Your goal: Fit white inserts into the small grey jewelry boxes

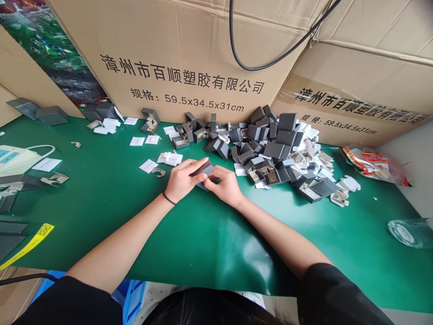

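Observation:
Between my two hands is a small dark grey hinged box (204, 169), held above the green table (189, 239). My left hand (184, 178) wraps its left side, with the thumb along the near face. The fingers of my right hand (225, 184) press on its right and near side. Most of the box is covered by my fingers, so I cannot tell whether its lid is fully closed. Just right of my hands lies a heap of similar dark grey boxes (275, 149), some with lids up. White paper cards (173, 159) lie to the left of my hands.
Large cardboard cartons (189, 40) stand along the back edge, with a black cable (250, 68) hanging before them. Crumpled white inserts (313, 153), a red snack bag (374, 164) and a clear glass (409, 232) are on the right. A white device (16, 158) and yellow strip (29, 246) lie left.

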`<move>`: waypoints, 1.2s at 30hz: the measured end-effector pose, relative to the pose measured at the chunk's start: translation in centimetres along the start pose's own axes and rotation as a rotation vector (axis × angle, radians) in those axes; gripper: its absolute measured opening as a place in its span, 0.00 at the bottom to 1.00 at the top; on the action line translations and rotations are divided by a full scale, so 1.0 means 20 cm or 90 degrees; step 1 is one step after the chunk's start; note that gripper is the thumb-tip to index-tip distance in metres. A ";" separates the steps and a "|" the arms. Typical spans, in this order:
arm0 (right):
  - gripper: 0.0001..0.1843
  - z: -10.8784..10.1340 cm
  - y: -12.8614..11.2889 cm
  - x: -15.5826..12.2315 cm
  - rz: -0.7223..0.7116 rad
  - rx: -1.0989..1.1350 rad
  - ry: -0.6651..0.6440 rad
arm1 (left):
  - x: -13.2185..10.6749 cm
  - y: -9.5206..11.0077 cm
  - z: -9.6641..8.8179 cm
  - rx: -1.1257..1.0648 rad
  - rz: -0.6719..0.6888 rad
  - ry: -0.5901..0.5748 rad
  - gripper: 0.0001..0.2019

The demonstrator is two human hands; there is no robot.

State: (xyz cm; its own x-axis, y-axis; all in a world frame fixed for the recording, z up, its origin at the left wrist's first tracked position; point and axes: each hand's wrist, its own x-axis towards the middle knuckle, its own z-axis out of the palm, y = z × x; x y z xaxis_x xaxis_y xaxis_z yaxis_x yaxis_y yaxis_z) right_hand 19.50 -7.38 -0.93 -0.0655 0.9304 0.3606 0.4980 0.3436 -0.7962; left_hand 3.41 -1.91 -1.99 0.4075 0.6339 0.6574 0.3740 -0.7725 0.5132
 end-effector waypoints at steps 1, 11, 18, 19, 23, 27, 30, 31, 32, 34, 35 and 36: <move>0.06 0.01 0.00 0.00 0.004 0.004 0.014 | 0.00 0.01 0.00 0.005 -0.007 0.002 0.25; 0.08 0.01 0.03 -0.01 -0.110 0.038 -0.019 | 0.01 0.02 0.00 0.012 -0.122 0.033 0.22; 0.12 0.01 0.05 -0.01 0.002 0.177 0.002 | 0.02 -0.03 -0.01 -0.152 -0.239 0.004 0.24; 0.14 0.02 0.06 0.00 0.054 0.221 0.029 | 0.03 -0.03 -0.01 -0.191 -0.257 0.003 0.25; 0.22 0.02 0.09 0.02 0.212 0.337 -0.021 | 0.03 -0.01 0.00 -0.249 -0.239 0.011 0.29; 0.23 -0.02 0.07 0.04 0.239 0.339 -0.157 | 0.00 0.04 0.00 -0.176 -0.155 0.010 0.28; 0.23 -0.05 0.05 0.04 0.226 0.354 -0.253 | -0.01 0.05 0.00 -0.163 -0.106 0.026 0.30; 0.23 -0.06 0.05 0.05 0.222 0.365 -0.267 | -0.02 0.05 0.01 -0.164 -0.098 0.029 0.30; 0.23 -0.06 0.05 0.05 0.223 0.377 -0.264 | -0.02 0.05 0.01 -0.172 -0.092 0.024 0.30; 0.22 -0.05 0.06 0.05 0.246 0.403 -0.207 | -0.02 0.04 0.02 -0.211 -0.095 0.002 0.28; 0.22 -0.05 0.07 0.05 0.261 0.415 -0.167 | -0.02 0.04 0.02 -0.233 -0.105 -0.009 0.27; 0.22 -0.04 0.08 0.05 0.275 0.424 -0.129 | -0.02 0.03 0.03 -0.248 -0.120 -0.020 0.26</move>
State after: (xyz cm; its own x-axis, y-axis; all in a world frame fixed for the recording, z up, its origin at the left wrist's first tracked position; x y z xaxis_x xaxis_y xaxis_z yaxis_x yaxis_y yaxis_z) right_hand 20.82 -6.00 -1.39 -0.1726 0.9811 -0.0874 -0.0991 -0.1056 -0.9895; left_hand 3.97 -2.63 -2.11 0.3901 0.7611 0.5181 0.1040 -0.5956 0.7966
